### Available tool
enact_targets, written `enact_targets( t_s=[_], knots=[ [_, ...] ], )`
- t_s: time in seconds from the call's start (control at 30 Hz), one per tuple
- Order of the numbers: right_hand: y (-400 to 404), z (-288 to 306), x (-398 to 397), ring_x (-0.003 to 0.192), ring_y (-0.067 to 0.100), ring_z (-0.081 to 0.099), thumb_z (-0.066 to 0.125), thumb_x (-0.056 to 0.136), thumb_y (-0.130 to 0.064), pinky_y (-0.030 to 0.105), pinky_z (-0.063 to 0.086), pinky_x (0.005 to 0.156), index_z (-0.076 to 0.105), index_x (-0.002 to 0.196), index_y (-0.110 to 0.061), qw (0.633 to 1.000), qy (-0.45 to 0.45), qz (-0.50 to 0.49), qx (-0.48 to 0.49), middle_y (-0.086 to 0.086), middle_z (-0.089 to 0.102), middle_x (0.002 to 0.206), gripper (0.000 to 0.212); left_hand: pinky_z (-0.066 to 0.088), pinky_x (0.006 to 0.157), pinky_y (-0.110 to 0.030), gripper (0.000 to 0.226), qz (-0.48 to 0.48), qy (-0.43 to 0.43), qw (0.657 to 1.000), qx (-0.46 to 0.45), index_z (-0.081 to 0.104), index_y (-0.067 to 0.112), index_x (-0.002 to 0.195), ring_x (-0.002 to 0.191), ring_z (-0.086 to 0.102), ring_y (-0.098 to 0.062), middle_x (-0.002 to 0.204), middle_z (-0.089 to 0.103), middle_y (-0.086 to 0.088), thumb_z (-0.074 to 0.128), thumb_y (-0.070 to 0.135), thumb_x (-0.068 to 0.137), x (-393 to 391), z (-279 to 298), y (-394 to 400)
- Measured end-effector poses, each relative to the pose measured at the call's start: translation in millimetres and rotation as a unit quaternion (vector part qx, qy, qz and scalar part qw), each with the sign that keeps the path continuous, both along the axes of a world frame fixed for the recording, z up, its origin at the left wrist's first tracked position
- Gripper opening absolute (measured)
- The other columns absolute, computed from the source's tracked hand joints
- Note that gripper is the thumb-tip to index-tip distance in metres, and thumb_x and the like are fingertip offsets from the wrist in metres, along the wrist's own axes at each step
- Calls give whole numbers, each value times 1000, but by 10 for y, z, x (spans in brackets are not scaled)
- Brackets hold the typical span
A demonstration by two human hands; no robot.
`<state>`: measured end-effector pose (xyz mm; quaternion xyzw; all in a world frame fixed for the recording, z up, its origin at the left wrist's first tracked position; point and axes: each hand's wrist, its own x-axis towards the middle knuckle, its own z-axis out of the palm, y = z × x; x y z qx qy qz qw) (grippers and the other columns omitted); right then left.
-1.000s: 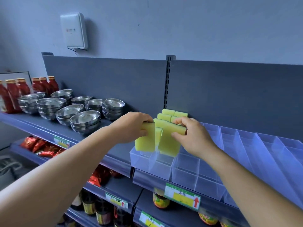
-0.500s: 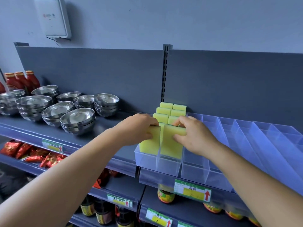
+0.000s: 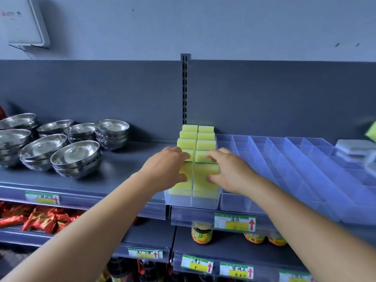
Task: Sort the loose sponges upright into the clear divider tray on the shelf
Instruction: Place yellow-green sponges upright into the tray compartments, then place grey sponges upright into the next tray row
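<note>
Both front sponges now sit lower than half a second ago, seated upright in the two leftmost lanes of the clear divider tray [image 3: 305, 169] on the shelf [image 3: 114, 176]. From the head camera, the left hand [image 3: 164, 171] pinches the left sponge [image 3: 184, 182], thumb on its face, fingers over its top. The right hand [image 3: 230, 171] grips the right sponge [image 3: 203, 180] likewise. Behind them stand rows of upright sponges [image 3: 196, 137]. Stacked steel bowls [image 3: 75, 157] sit left of the tray.
</note>
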<state>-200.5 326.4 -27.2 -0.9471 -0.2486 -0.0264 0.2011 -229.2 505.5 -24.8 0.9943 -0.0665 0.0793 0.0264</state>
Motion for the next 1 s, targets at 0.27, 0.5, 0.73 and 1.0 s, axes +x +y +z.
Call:
enact_targets(
  t_s=[0.27,0.5,0.73,1.0],
  knots=[
    [-597,86,-145,144,14,18,56,90,-43,31,23,112,18,150,-23,997,-18,-60,-49,-8,20,157,73,43,95,-33,58,-89,-41,995,0,41,20,138,126,43,-18,136,50,3,56,46,89,40,157,-604],
    [-1518,69,-156,146,14,13,54,91,-43,30,18,116,16,151,-21,987,-15,-139,-83,-6,15,159,74,41,104,-35,59,-167,-28,985,19,39,20,141,132,42,-20,142,47,2,52,48,91,227,172,-1507],
    [-2691,90,-175,145,15,15,54,90,-45,31,19,115,16,151,-23,976,0,-198,-89,-6,16,158,75,40,103,-34,61,-214,-12,977,14,33,22,145,134,40,-20,144,44,2,49,48,93,418,162,-2668],
    [-3944,161,-142,144,18,20,51,92,-44,33,23,114,17,150,-22,967,11,-232,-104,-4,19,157,71,37,105,-36,62,-229,2,973,12,29,22,147,137,36,-22,150,38,1,47,48,94,626,131,-3903]
  ],
)
